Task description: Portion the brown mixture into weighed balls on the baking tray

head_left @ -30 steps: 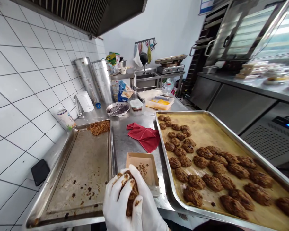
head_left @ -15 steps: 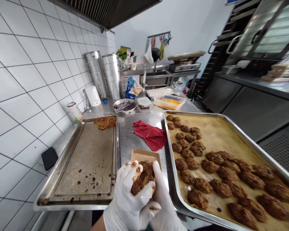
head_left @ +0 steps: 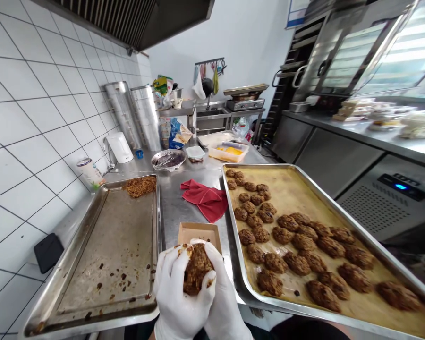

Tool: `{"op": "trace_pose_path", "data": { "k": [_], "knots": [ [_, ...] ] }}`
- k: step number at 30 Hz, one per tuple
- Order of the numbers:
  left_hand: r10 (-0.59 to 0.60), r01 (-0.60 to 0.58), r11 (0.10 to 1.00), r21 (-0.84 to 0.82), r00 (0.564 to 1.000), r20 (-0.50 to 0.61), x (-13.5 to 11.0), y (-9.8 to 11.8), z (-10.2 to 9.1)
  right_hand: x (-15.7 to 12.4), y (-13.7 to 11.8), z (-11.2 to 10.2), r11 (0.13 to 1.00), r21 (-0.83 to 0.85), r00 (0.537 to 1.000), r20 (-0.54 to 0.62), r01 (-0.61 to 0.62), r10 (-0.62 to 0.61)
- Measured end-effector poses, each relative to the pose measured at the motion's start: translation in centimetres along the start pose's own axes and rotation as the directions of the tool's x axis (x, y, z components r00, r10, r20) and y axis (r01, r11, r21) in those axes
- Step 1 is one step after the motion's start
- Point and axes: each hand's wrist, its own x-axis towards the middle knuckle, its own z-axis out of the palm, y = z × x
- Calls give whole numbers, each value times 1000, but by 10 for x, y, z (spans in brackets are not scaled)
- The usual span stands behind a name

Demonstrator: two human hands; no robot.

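Between my two white-gloved hands is a brown, lumpy ball of chunky mixture (head_left: pixel 197 270). My left hand (head_left: pixel 173 293) wraps round it from the left, its fingertips smeared with brown bits. From the right, my right hand (head_left: pixel 221 293) closes about the same ball, partly behind the left. Just beyond the hands lies a shallow brown cardboard box (head_left: pixel 198 229) with some crumbs in it. On the right, a large tray (head_left: pixel 293 189) lined with parchment carries many similar brown lumps (head_left: pixel 302 242). A second metal tray (head_left: pixel 116 245) on the left holds loose brown mixture (head_left: pixel 140 186) in its far corner.
A red cloth (head_left: pixel 205 200) lies between the trays. Behind stand a film-covered bowl (head_left: pixel 168 159), a lidded container (head_left: pixel 195 152) and a plastic tub of something yellow (head_left: pixel 229 151). A phone (head_left: pixel 48 252) rests by the tiled wall, near a white canister (head_left: pixel 90 173).
The view has swung to the right, showing more of the right-hand counter. My hands have turned the ball and cupped more tightly round it.
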Motion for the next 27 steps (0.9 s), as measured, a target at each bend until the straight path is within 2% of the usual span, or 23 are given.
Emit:
{"op": "trace_pose_path", "data": {
  "k": [2, 4, 7, 10, 12, 13, 16, 18, 20, 23, 25, 27],
  "knots": [
    [68, -68, 998, -18, 998, -4, 5, -3, -2, -2, 2, -3, 1000, -13, 998, -62, 11, -12],
    [122, -122, 992, -30, 992, 26, 11, -9, -6, -2, 2, -5, 1000, 4, 998, -68, -11, 12],
    [230, -230, 973, -17, 966, 118, 20, -19, -15, 0, -6, -6, 991, 61, 992, 52, -115, 112],
    [346, -350, 936, -26, 907, 242, 24, -26, -23, 3, -21, -12, 954, 89, 941, 212, -286, 263],
    [314, -311, 948, -62, 889, 334, 19, -28, -28, 3, -27, -20, 933, 115, 923, 229, -341, 309],
    [247, -236, 969, -76, 899, 362, 14, -29, -29, 3, -28, -24, 929, 135, 927, 209, -344, 313],
    [-15, 60, 993, -105, 924, 383, -8, -28, -24, 2, -24, -37, 930, 190, 946, 135, -316, 294],
    [-95, 144, 983, -109, 924, 371, -20, -22, -16, 0, -18, -43, 937, 194, 956, 108, -289, 272],
    [-99, 124, 991, -57, 939, 329, -28, -12, -7, -3, -14, -49, 961, 160, 974, 58, -226, 220],
    [-56, 44, 997, 57, 969, 239, -29, 5, 5, -8, -14, -63, 995, 17, 991, -98, -95, 96],
    [-8, -9, 998, 68, 968, 249, -27, 14, 9, -15, -16, -75, 998, -69, 984, -179, -10, -3],
    [41, -39, 999, -12, 956, 289, -28, 18, 11, -23, -17, -87, 991, -127, 977, -206, 28, -54]
  ]
}}
